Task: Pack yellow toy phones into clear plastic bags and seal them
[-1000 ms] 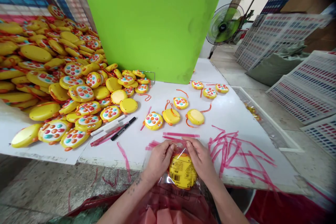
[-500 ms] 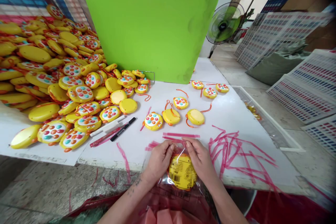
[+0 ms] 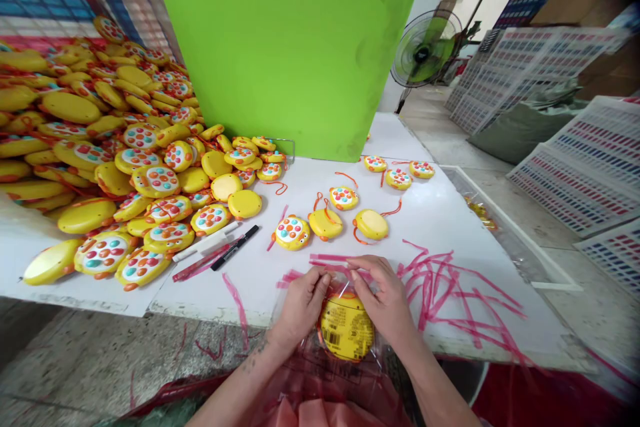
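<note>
A clear plastic bag (image 3: 345,368) with printed text and a barcode is held over the table's front edge. Inside it lies a round yellow toy (image 3: 347,330), its plain back facing up and an orange cord at its left side. My left hand (image 3: 304,303) pinches the bag's upper left edge between thumb and fingers. At the upper right edge, my right hand (image 3: 383,293) has thumb and forefinger closed on the plastic. Just beyond my fingers lie pink plastic strips (image 3: 330,258).
Several loose turtle-like toys (image 3: 291,232) lie ahead; a large heap of the same toys (image 3: 135,160) fills the left. Markers (image 3: 235,248) rest beside it. Tangled pink strips (image 3: 430,293) are at right. A green panel (image 3: 295,47) stands behind, with a fan (image 3: 423,53) and crates (image 3: 590,153) beyond.
My right hand's fingers have shifted slightly left and up along the bag's top edge. The left hand keeps its pinch, and the bagged toy stays almost in place.
</note>
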### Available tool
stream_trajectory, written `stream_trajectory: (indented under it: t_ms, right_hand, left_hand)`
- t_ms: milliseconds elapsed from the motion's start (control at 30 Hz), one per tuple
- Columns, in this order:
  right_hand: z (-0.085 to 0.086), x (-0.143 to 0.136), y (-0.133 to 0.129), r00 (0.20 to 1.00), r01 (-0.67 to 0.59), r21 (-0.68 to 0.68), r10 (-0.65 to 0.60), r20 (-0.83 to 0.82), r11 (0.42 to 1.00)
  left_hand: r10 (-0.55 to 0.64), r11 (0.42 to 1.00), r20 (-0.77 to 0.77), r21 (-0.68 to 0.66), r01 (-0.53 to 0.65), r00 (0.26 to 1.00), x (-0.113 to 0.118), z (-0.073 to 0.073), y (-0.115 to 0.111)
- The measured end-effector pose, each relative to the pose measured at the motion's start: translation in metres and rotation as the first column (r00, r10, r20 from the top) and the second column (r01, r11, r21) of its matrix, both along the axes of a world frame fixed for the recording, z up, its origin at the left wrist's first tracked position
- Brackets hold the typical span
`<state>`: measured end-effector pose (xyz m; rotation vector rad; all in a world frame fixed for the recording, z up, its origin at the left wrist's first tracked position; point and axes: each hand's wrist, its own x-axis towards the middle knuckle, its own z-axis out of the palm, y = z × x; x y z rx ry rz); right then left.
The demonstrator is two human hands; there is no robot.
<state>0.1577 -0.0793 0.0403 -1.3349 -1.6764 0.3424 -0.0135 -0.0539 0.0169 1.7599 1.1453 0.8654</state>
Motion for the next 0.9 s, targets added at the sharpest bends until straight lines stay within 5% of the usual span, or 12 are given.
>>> stream_trajectory:
  t_ms: [267, 633, 767, 900]
  right_hand:
    - [0.011, -0.019, 0.009, 0.966, -0.092, 0.125, 0.058, 0.253, 0.988]
    - [0.015, -0.034, 0.015, 0.873, -0.153, 0.069, 0.102, 0.477, 0.986]
    - [0.012, -0.024, 0.028, 0.944, -0.016, 0.127, -0.027, 0.329, 0.992]
    - [0.004, 0.05, 0.034, 0.929, 0.353, 0.101, -0.361, 0.08, 0.93]
  left_hand:
    - [-0.036, 0.999, 0.082, 0.02, 0.034, 0.996, 0.0, 0.003, -0.001]
    - [-0.061, 0.997, 0.016, 0.05, 0.06, 0.998, 0.001, 0.004, -0.002]
    - [-0.073, 0.996, 0.014, 0.055, 0.072, 0.997, 0.001, 0.002, -0.002]
    - [-0.012, 1.0, 0.045, 0.013, 0.012, 0.999, 0.0, -0.003, -0.001]
